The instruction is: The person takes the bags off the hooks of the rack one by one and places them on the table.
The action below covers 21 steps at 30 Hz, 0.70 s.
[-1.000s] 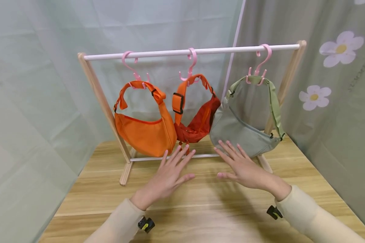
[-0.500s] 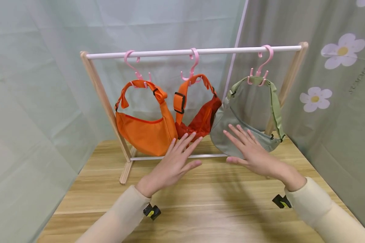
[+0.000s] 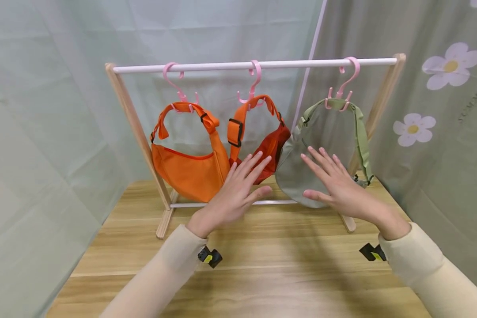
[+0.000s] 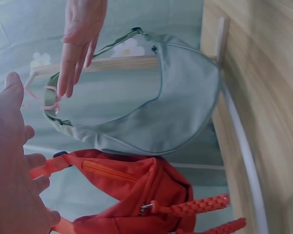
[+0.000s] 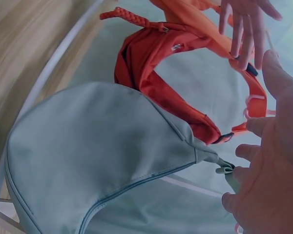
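Note:
Three shoulder bags hang by their straps from pink hooks on a small rack. At the left is an orange bag [image 3: 187, 172], in the middle a red bag [image 3: 273, 148] with an orange strap, at the right a grey-green bag [image 3: 292, 172]. My left hand [image 3: 234, 192], fingers spread and straight, is in front of the red bag and hides its lower part. Holding nothing, my right hand [image 3: 339, 190] is spread in front of the grey-green bag. Braided red zipper pulls [image 4: 200, 204] dangle from the red bag in the left wrist view.
The rack's white top rail [image 3: 210, 66] runs between wooden side posts [image 3: 133, 119]. It stands on a wood-grain table [image 3: 262, 265]. Behind hang pale curtains [image 3: 83, 88], the right one printed with flowers [image 3: 412, 129]. A pink hook [image 3: 256, 79] holds the middle bag.
Both hands have moved up and forward toward the bags and a little to the right, with fingers still spread. The bags hang in the same places.

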{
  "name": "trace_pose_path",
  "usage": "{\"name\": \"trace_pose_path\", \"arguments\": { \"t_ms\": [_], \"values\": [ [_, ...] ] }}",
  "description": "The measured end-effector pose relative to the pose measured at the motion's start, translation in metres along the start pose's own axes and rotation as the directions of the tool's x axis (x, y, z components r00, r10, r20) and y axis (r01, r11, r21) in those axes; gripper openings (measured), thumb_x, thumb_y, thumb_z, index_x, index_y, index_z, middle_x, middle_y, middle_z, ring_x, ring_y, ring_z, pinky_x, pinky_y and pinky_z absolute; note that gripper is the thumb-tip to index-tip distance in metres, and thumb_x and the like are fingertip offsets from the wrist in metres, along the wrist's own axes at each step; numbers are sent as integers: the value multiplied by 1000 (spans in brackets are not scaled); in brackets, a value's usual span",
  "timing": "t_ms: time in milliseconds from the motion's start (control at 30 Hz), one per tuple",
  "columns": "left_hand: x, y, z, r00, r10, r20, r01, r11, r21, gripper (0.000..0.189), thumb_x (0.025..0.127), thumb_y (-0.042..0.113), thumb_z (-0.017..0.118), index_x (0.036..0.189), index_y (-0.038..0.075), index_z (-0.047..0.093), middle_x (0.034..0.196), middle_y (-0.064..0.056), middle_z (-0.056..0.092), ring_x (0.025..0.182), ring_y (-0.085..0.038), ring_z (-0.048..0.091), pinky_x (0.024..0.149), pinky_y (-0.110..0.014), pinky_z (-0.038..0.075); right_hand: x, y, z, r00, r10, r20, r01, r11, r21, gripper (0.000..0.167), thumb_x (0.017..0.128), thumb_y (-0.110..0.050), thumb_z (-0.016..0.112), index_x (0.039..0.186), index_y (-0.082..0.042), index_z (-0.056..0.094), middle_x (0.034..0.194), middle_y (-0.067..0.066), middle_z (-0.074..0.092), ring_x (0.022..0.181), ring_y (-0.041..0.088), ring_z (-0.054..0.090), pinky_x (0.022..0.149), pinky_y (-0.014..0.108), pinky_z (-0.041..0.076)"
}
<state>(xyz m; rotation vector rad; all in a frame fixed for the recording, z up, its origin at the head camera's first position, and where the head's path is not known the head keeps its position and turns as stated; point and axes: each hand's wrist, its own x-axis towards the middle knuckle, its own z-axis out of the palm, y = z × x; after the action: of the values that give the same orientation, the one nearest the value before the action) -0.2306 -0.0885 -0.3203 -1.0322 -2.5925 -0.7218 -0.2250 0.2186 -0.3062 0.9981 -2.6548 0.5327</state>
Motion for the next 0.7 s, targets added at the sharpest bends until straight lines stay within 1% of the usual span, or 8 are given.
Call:
{"name": "trace_pose_path", "arguments": {
  "t_ms": [100,200,267,367,567,600,700],
  "values": [
    [4,1,-4,1000,10,-12,-10,1000,2,82,101,75,21,169,28,16,175,2,8,161,-21,1,126,-60,2,0,0,-4,1000,-8,-15,9,1000,11,88,101,-42,66,168,-15,16,174,13,6,159,40,-2,126,57,-4],
    [8,2,-7,1000,14,-20,-14,1000,7,83,100,75,20,169,28,15,175,2,8,161,-21,1,126,-59,2,0,1,-11,999,-18,-38,19,1000,23,87,101,-41,66,168,-15,16,174,12,5,159,40,-2,126,55,-5],
    [10,3,-9,1000,12,-26,-12,1000,2,84,100,76,19,169,29,14,175,3,7,161,-20,1,126,-58,2,1,2,-17,998,-24,-58,26,999,35,87,102,-40,66,168,-15,17,174,12,5,159,39,-2,127,52,-5],
    [15,4,-8,1000,13,-23,-13,1000,-5,85,98,78,17,168,31,13,175,2,9,161,-18,0,127,-57,2,2,3,-30,996,-11,-87,17,997,69,86,102,-37,67,169,-18,15,175,9,3,160,36,-4,127,52,-5],
    [24,6,-3,999,35,17,-35,999,12,81,99,76,17,168,34,11,175,-1,9,161,-17,-1,126,-59,1,7,8,-57,988,47,-147,-27,991,131,86,103,-31,68,169,-29,13,175,-1,1,160,30,-8,122,68,3],
    [26,6,-3,999,39,17,-39,999,8,80,100,76,18,168,34,11,175,-1,9,160,-17,-1,126,-58,0,8,9,-61,986,48,-163,-26,991,132,85,103,-29,68,169,-29,14,175,-1,2,160,30,-7,121,70,5],
    [31,7,-3,999,53,6,-53,999,-4,77,103,73,24,168,34,15,174,-2,11,161,-18,1,126,-59,1,11,10,-71,975,59,-212,-32,991,129,81,104,-26,67,168,-25,18,175,-1,4,160,31,-1,120,71,8]
  ]
}}
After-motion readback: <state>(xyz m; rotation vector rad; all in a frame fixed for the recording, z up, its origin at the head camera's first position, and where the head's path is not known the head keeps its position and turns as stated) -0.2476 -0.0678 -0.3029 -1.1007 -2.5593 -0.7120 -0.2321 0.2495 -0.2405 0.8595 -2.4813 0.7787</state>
